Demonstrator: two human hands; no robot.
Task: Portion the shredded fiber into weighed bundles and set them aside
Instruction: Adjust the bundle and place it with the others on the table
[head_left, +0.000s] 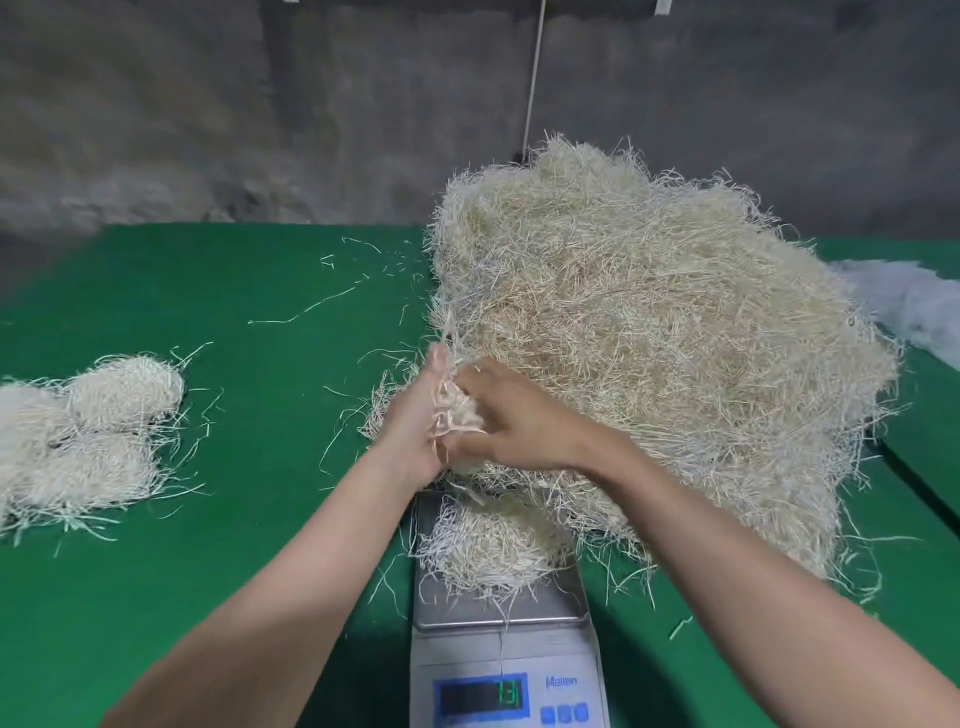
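A big heap of pale shredded fiber (660, 322) fills the right half of the green table (234, 291). At its near left edge my left hand (415, 426) and my right hand (511, 421) meet, both gripping a small tuft of fiber (460, 413) between them. Below the hands a digital scale (501, 623) carries a small pile of fiber (488, 545) on its steel pan; its lit display (483, 695) shows digits that look like 131. Several rounded fiber bundles (98, 431) lie at the table's left edge.
Loose strands (306, 306) lie scattered over the green surface between the heap and the bundles. A grey concrete wall (208, 104) rises behind the table, with a white cord (535, 73) hanging down it. White fluffy material (904, 296) sits at the far right.
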